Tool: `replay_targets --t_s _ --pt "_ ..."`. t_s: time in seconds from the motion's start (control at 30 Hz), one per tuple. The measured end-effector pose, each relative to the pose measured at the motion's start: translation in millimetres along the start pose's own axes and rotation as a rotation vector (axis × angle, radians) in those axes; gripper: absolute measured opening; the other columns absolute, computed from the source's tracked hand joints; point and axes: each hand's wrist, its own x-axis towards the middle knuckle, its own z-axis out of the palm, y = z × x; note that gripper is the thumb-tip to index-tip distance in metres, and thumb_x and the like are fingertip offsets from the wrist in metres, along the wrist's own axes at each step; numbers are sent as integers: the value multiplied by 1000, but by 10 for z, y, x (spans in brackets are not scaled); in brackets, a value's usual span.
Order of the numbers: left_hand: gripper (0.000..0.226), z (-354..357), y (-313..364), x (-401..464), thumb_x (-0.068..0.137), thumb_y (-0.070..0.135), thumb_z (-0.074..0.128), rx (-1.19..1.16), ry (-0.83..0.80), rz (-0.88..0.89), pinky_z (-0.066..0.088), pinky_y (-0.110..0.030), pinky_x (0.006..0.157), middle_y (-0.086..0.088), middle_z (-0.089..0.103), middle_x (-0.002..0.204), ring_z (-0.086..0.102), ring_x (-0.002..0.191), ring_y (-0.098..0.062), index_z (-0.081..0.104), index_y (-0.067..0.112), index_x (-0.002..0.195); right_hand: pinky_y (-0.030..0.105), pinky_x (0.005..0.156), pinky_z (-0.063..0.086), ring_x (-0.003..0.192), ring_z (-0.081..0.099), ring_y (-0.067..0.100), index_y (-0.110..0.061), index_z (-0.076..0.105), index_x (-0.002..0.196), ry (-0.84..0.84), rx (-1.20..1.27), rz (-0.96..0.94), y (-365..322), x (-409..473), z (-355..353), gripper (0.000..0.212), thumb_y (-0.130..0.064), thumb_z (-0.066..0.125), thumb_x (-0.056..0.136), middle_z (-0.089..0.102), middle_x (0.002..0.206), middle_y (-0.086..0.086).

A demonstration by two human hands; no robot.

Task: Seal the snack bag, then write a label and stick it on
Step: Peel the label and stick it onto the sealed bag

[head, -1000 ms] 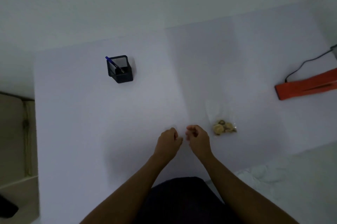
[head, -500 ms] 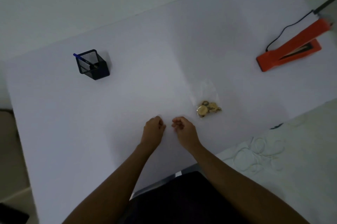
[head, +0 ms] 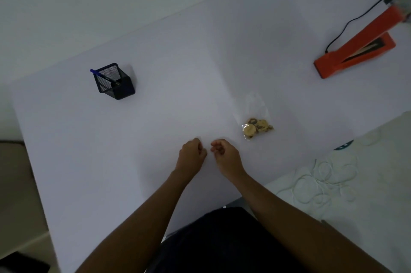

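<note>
A clear snack bag [head: 255,121] with several round biscuits at its near end lies flat on the white table [head: 155,117]. My left hand [head: 192,153] and my right hand [head: 224,153] rest side by side near the table's front edge, fingers curled in, with nothing visible in them. The bag lies just right of and beyond my right hand, not touching it. An orange heat sealer [head: 355,50] with its arm raised stands at the far right. A blue pen [head: 104,77] leans in a black mesh pen holder [head: 114,81] at the far left.
The sealer's black cable [head: 347,26] runs back toward the wall. A white quilted surface [head: 344,183] lies beyond the table's right edge. A beige surface [head: 13,183] sits beyond the left edge.
The view has swung and tilted, so the sealer now shows more fully with its arm raised. Both hands stay curled in the same place on the table. The bag has not moved.
</note>
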Motion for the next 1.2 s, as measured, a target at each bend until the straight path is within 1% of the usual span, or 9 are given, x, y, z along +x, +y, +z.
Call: replay_targets --t_s 0.33,0.57,0.63,0.73,0.9,0.97,1.03,1.1,1.2 --pt "12 -35 -12 -4 91 11 57 -29 -12 -26 41 -27 60 -4 58 74 52 65 -17 59 6 80 9 85 49 98 68 5 -14 65 113 -18 17 -73 -8 -66 60 32 4 47 93 73 103 -5" --pt "15 -126 -16 -12 94 13 56 -130 -66 -99 37 -18 56 1 54 70 46 62 -10 56 7 81 16 91 49 106 66 7 -14 63 117 -88 -10 -88 12 -87 115 37 7 49 90 70 108 -9" --pt "18 -149 -45 -5 93 14 55 -169 -88 -145 42 -23 57 -6 58 73 49 64 -15 58 2 81 9 89 47 105 66 6 -12 62 117 -84 -9 -86 -6 -89 114 35 7 48 91 73 111 -5" --pt "21 -181 -95 -22 90 15 54 -260 -112 -218 54 -46 68 -18 67 80 57 68 -21 62 -4 83 3 85 45 104 67 7 -9 61 116 -78 -1 -82 -27 -74 126 32 7 48 92 74 112 0" --pt "25 -314 -36 -139 94 14 49 -465 -97 -296 47 -37 64 -13 64 78 55 67 -22 65 -3 84 17 90 50 102 67 10 -10 60 116 -106 -52 -42 -28 -22 143 28 4 50 95 74 112 0" --pt "25 -425 25 -190 95 16 49 -569 -88 -289 42 -32 59 -10 57 74 49 67 -23 63 -1 84 24 83 53 95 67 13 -11 63 112 -115 3 25 -90 -21 128 20 -3 54 96 74 108 3" --pt "23 -566 118 -242 97 18 51 -639 -92 -233 41 -29 58 -6 55 72 48 68 -20 64 3 85 27 62 50 75 63 17 -10 67 105 -123 148 148 -261 -65 44 14 -15 57 97 75 97 7" --pt "21 -731 235 -297 99 19 51 -661 -120 -132 43 -26 59 -1 56 72 49 67 -15 64 6 88 25 51 40 61 54 18 -8 71 100 -175 319 271 -498 -130 -107 26 -28 54 100 74 88 13" --pt "17 -958 421 -359 101 22 52 -599 -174 73 47 -19 60 7 59 75 51 66 -6 64 12 95 24 48 34 56 51 15 -8 75 92 -351 489 413 -814 -210 -372 55 -58 51 97 71 82 12"
